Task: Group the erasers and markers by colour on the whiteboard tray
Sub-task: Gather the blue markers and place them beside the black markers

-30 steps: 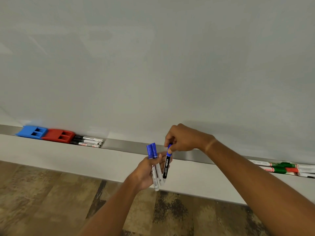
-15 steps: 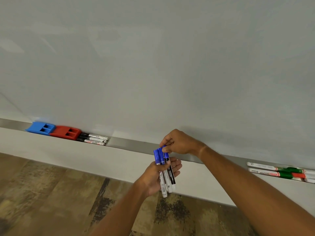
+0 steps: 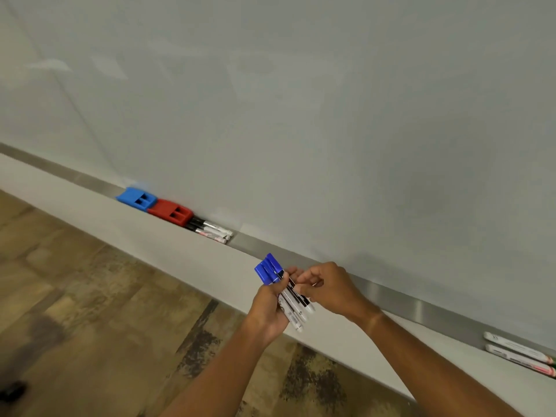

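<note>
Head view: right-edge markers (image 3: 520, 355) cropped.

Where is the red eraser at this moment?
In the head view the red eraser lies on the tray, left of the hands, between the blue eraser and the black markers.

The right edge is cutting off the caps of the two markers (image 3: 520, 355) lying on the tray (image 3: 421, 311). The left hand (image 3: 270, 308) is hiding the blue markers' (image 3: 281, 291) middles, and their label print is blurring beyond reading.
</note>
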Action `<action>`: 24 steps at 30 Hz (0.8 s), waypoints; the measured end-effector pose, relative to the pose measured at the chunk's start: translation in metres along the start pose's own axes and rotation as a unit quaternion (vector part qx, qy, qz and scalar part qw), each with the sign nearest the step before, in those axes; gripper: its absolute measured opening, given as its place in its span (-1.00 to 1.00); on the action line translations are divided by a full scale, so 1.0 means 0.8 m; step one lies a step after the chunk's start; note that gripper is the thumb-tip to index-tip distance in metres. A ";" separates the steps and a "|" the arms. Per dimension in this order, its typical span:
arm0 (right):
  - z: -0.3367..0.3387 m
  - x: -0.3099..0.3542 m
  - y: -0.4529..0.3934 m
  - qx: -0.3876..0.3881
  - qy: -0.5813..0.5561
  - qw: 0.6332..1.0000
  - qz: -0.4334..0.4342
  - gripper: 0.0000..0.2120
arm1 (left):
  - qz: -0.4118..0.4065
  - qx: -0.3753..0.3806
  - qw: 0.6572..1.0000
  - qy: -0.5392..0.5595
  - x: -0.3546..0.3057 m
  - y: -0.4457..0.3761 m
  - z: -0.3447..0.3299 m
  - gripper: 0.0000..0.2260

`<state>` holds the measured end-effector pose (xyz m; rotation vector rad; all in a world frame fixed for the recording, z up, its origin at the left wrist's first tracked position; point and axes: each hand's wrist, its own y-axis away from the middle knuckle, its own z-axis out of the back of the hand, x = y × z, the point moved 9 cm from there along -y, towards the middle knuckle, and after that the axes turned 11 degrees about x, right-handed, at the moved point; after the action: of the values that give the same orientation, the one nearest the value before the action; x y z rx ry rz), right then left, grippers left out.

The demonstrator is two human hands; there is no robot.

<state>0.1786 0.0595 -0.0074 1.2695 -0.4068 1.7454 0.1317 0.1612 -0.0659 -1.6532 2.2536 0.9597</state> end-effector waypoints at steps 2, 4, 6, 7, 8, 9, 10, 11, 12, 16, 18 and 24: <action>-0.015 0.005 -0.010 0.011 0.004 1.000 0.007 -0.90 | -0.006 -0.007 1.000 0.011 -0.008 0.003 0.012 -0.72; -0.030 0.014 -0.024 0.021 0.008 1.000 0.016 -0.88 | -0.015 -0.021 1.000 0.015 -0.021 0.003 0.025 -0.71; -0.042 0.022 -0.041 0.029 0.008 0.999 0.023 -0.86 | -0.024 -0.030 0.999 0.019 -0.037 0.000 0.036 -0.72; -0.048 0.026 -0.051 0.033 0.009 0.999 0.024 -0.86 | -0.031 -0.034 0.999 0.022 -0.047 -0.002 0.042 -0.72; -0.055 0.030 -0.061 0.036 0.011 0.999 0.024 -0.85 | -0.037 -0.037 0.998 0.025 -0.056 -0.005 0.049 -0.72; -0.061 0.035 -0.071 0.037 0.017 0.999 0.025 -0.86 | -0.041 -0.037 0.998 0.028 -0.065 -0.007 0.055 -0.72; -0.068 0.039 -0.081 0.037 0.023 0.999 0.027 -0.86 | -0.044 -0.037 0.998 0.030 -0.076 -0.009 0.061 -0.73; -0.075 0.044 -0.091 0.035 0.030 0.999 0.026 -0.86 | -0.045 -0.038 0.998 0.031 -0.085 -0.012 0.070 -0.73; -0.082 0.049 -0.104 0.033 0.040 0.998 0.024 -0.87 | -0.045 -0.038 0.998 0.033 -0.095 -0.016 0.080 -0.74; -0.095 0.060 -0.137 0.043 0.078 0.996 0.021 -0.87 | -0.037 -0.042 0.998 0.037 -0.123 -0.029 0.107 -0.76; -0.092 0.062 -0.152 0.031 0.115 0.993 0.010 -0.86 | -0.030 -0.045 0.998 0.038 -0.131 -0.034 0.122 -0.81; -0.072 0.054 -0.197 0.008 0.262 0.965 -0.025 -0.87 | -0.023 -0.061 0.997 0.044 -0.152 -0.039 0.158 -0.77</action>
<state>0.2711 0.2038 -0.0304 0.7734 -0.0511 1.9559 0.1761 0.3268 -0.1147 -1.8238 2.2418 1.0520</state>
